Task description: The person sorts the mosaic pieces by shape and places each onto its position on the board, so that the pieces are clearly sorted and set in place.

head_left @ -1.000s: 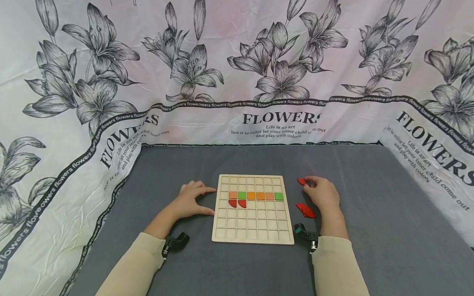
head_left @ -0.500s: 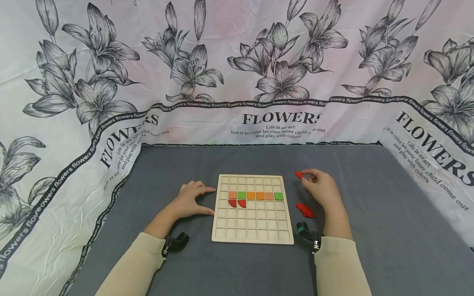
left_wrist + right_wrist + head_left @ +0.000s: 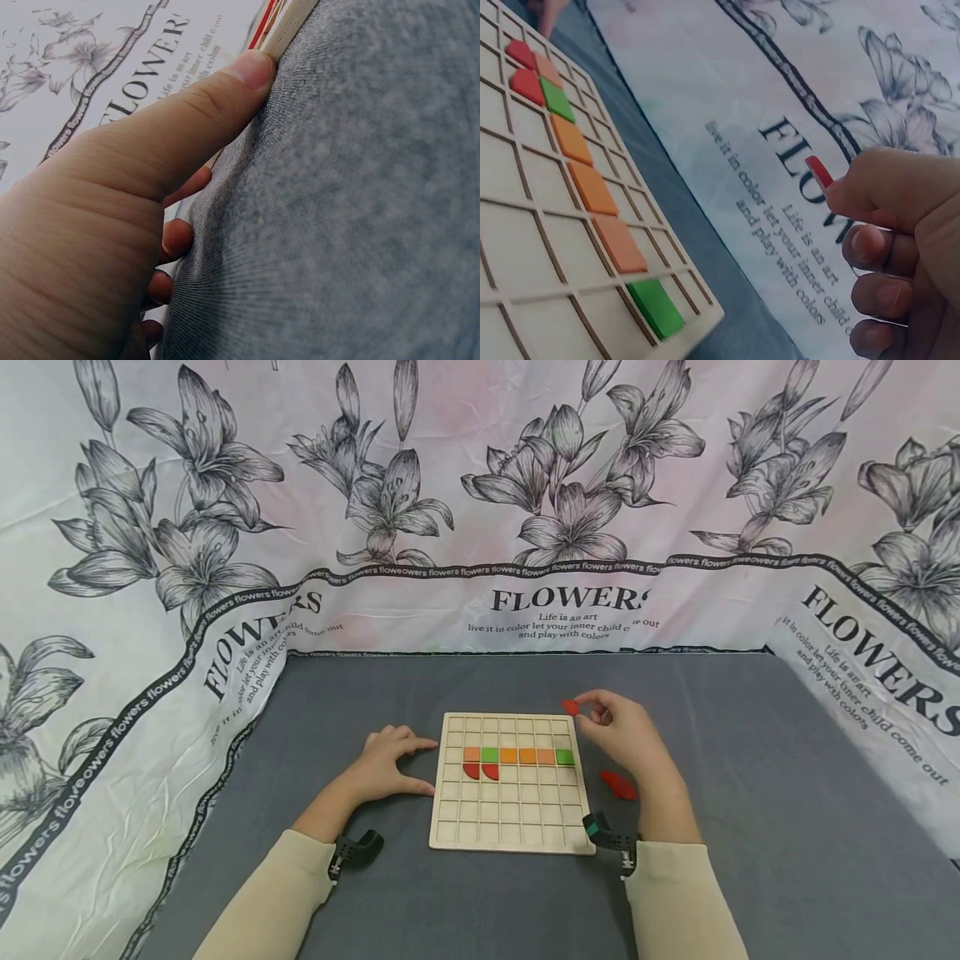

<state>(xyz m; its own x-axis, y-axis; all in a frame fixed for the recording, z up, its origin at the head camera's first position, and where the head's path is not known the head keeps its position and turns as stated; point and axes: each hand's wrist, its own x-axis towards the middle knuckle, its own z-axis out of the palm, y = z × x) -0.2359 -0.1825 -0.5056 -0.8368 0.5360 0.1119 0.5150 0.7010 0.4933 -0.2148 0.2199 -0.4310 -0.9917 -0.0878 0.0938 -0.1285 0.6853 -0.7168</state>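
Note:
A square wooden grid board [image 3: 510, 827] lies on the grey cloth. One row holds orange, salmon and green square tiles [image 3: 527, 757]; below its left end sit two red quarter-circle tiles [image 3: 490, 772]. My left hand [image 3: 386, 766] touches the board's left edge with thumb and fingertips, fingers spread; in the left wrist view the thumb [image 3: 217, 94] presses against the rim. Above the board's far right corner, my right hand [image 3: 618, 731] pinches a red tile [image 3: 570, 707] between thumb and forefinger. In the right wrist view that red tile [image 3: 819, 172] shows edge-on, its outline partly hidden.
Loose red tiles [image 3: 618, 785] lie overlapping on the cloth right of the board, near my right forearm. A floral-printed white cloth [image 3: 562, 610] hangs behind the grey surface and along both sides. Each wrist wears a black camera mount [image 3: 611, 835].
My right hand has lifted the pinched red tile off the cloth and carried it left, to the board's far right corner. My left hand has stayed at the board's edge.

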